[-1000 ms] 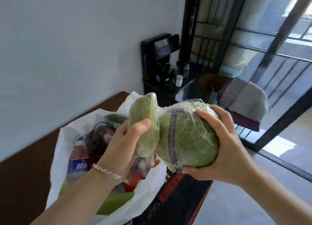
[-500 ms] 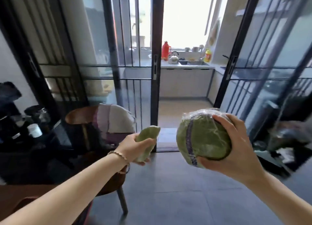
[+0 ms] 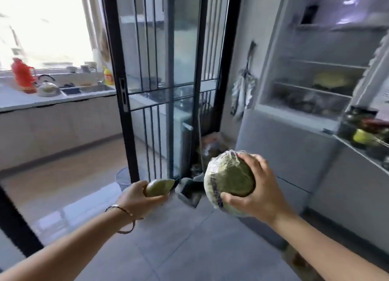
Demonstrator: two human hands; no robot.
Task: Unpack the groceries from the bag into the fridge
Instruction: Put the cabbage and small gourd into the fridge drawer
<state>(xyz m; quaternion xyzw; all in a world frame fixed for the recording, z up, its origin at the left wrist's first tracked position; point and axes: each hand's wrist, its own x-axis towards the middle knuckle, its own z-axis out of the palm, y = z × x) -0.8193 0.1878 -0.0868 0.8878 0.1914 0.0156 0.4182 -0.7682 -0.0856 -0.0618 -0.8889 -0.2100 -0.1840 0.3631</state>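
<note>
Green cabbage [image 3: 229, 181], plastic-wrapped, is held in curled right fingers [image 3: 250, 161]; a smaller vegetable [image 3: 160, 187] in curled left fingers [image 3: 156, 199]. Both should be carried steadily to the open fridge [image 3: 311, 84], upper right.

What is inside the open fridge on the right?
On its shelves lie a yellow-green item and darker things below, too blurred to name. The fridge door covers the right part of the inside.

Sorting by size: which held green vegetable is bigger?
The round wrapped cabbage in the right hand; the left hand holds a small pointed one.
</note>
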